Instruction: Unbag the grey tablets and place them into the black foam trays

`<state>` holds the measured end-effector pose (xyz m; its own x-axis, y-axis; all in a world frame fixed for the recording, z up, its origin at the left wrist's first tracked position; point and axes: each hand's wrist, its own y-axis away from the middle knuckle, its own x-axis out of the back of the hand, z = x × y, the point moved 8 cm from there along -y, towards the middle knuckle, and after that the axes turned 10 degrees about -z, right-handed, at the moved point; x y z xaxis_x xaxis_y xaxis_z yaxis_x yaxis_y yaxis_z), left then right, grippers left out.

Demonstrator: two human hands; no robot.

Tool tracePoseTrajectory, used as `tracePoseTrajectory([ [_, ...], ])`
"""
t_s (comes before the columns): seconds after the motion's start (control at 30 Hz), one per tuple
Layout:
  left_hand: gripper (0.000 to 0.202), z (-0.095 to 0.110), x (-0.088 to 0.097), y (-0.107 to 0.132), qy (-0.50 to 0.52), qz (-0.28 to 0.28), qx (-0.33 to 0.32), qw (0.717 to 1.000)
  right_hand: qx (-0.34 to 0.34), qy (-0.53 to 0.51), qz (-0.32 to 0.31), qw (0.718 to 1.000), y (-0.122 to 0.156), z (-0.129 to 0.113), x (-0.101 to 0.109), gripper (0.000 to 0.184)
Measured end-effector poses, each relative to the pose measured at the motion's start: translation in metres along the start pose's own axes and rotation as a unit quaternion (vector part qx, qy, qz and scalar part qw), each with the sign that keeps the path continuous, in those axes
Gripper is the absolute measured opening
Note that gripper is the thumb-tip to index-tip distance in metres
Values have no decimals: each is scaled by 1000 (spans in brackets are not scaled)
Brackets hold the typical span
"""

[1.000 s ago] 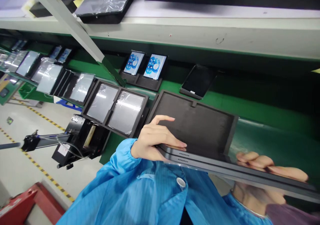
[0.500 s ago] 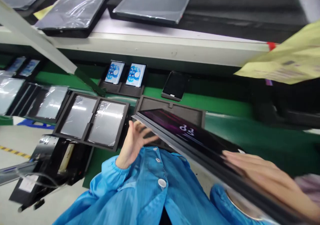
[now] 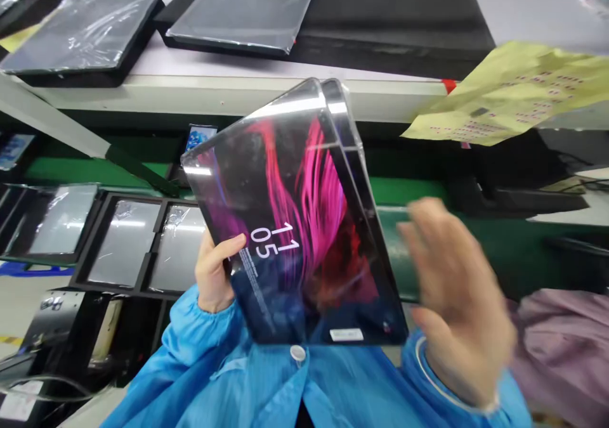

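A tablet (image 3: 304, 181) with a lit lock screen reading 11 05 stands tilted toward me, in front of my chest. Clear film covers it, and a small white label sticks near its lower edge. A second tablet-like panel (image 3: 354, 162) shows behind its right edge. My left hand (image 3: 219, 263) grips the tablet at its left side, thumb on the screen, other fingers hidden behind. Just right of the tablet, my right hand (image 3: 457, 301) is raised and apart from it, fingers stretched out, a little blurred, with nothing in it.
On the left, dark trays (image 3: 153, 250) hold film-covered panels. Above, a white shelf (image 3: 157, 89) carries more wrapped panels (image 3: 247, 9) on black blocks. A yellow printed sheet (image 3: 518, 92) hangs off the shelf at right. Mauve cloth (image 3: 561, 352) lies at the lower right.
The tablet has turned from nearly edge-on to screen facing me and moved left. My left hand now grips its side. My right hand has let go of it.
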<state>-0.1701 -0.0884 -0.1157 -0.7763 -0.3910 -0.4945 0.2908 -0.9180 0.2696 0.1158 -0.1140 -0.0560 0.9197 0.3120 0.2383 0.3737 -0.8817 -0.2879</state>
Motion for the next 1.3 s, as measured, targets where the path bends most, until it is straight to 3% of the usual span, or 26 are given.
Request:
tracePoseTrajectory([
  [0.1,40,9,-8,9,-32,-26,16,999,-51,-176,7,983,-6,30,-8,51],
  [0.2,37,9,-12,12,-38,-39,26,998,-60,-203,30,977,-7,36,-14,36],
  [0.43,35,13,-13,12,-41,-40,-2,998,-42,-171,39,984,-4,22,-10,38],
  [0.77,49,11,-21,19,-27,-7,36,999,30,-89,-8,996,-5,12,-9,48],
  [0.93,42,11,-24,22,-35,0,52,998,30,-89,-15,995,-6,10,-8,48],
  [1.3,47,5,-17,14,-20,-13,51,998,31,-78,-21,996,-3,9,-7,49],
])
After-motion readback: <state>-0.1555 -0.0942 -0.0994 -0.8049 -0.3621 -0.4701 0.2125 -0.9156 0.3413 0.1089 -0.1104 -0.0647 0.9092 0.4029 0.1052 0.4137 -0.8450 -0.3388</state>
